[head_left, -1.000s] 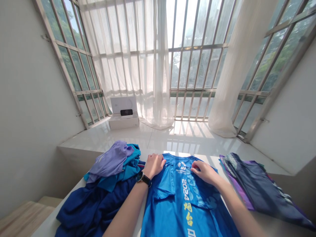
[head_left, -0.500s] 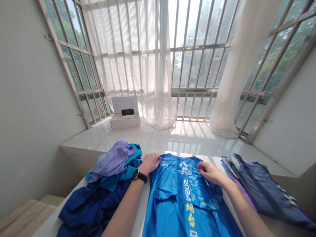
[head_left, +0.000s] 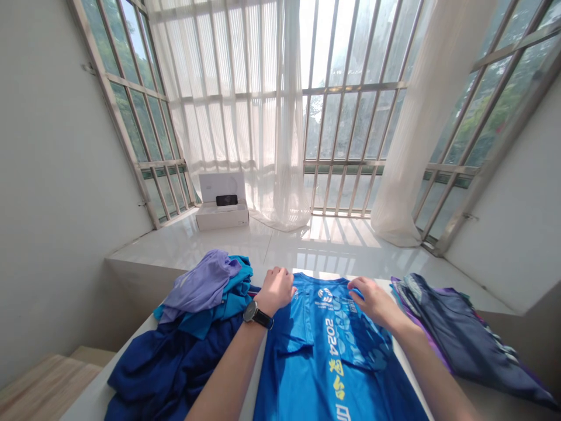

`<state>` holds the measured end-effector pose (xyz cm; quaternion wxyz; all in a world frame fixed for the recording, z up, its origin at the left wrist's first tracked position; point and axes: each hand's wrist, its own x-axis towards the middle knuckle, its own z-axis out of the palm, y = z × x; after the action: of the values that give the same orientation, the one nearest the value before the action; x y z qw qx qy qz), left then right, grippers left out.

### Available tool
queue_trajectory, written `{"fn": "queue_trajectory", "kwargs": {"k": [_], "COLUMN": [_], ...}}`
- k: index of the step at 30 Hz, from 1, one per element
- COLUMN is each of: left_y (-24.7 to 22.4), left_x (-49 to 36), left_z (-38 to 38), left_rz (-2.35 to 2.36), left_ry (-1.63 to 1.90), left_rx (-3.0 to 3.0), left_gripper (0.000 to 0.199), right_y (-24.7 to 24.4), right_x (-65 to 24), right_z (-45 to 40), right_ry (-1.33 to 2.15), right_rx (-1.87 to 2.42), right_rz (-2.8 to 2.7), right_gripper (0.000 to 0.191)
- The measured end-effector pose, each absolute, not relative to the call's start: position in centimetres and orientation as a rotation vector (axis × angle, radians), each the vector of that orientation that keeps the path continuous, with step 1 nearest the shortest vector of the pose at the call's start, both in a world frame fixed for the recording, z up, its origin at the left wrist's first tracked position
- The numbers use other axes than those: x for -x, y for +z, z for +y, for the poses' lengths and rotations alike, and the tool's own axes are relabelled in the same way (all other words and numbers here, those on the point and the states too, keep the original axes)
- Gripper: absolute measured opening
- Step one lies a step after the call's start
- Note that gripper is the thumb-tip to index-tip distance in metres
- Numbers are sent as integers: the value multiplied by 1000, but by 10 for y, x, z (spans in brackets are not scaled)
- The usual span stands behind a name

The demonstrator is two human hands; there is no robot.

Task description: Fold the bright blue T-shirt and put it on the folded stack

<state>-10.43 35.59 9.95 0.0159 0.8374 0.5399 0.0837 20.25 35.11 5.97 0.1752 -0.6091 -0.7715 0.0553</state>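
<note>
A blue T-shirt [head_left: 302,374] with white and yellow print lies spread out in front of me, collar away from me. Both of its sleeves are turned inward over the body. My left hand [head_left: 278,289], with a black-strapped watch [head_left: 258,316] on the wrist, is at the shirt's upper left shoulder, fingers bent and thumb apart. At the upper right shoulder is my right hand [head_left: 372,299], its fingers loosely spread over the fabric. Neither hand visibly grips the cloth.
On the left sits a loose heap of clothes: a lilac garment [head_left: 204,283], a teal one [head_left: 239,286] and a navy one [head_left: 162,368]. Folded dark clothes [head_left: 464,333] are stacked at right. A white box [head_left: 222,217] with a black phone [head_left: 227,200] stands near the curtain [head_left: 280,146].
Both hands have loosened from pinching the shirt near its shoulders. My left hand has shifted right and slightly up; the right hand has moved slightly up and left.
</note>
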Motion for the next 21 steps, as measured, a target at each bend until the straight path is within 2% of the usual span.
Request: {"fn": "queue_trajectory", "kwargs": {"k": [5, 10, 14, 21], "left_y": [99, 70, 46, 32], "left_x": [90, 86, 83, 84], "left_z": [326, 301, 289, 306], "left_rz": [1568, 1597, 1659, 1642], "left_ry": [228, 265, 382, 450], "left_rx": [-2677, -2628, -2576, -2553], "left_gripper": [28, 35, 48, 57], "right_y": [45, 14, 6, 18], "right_x": [-180, -162, -155, -152], "right_z": [319, 283, 274, 287], "right_ry": [135, 130, 101, 90], "right_rx": [1777, 1863, 1983, 2082], "right_rz": [-2187, -2184, -2194, -2223], "right_gripper": [44, 67, 70, 72]}}
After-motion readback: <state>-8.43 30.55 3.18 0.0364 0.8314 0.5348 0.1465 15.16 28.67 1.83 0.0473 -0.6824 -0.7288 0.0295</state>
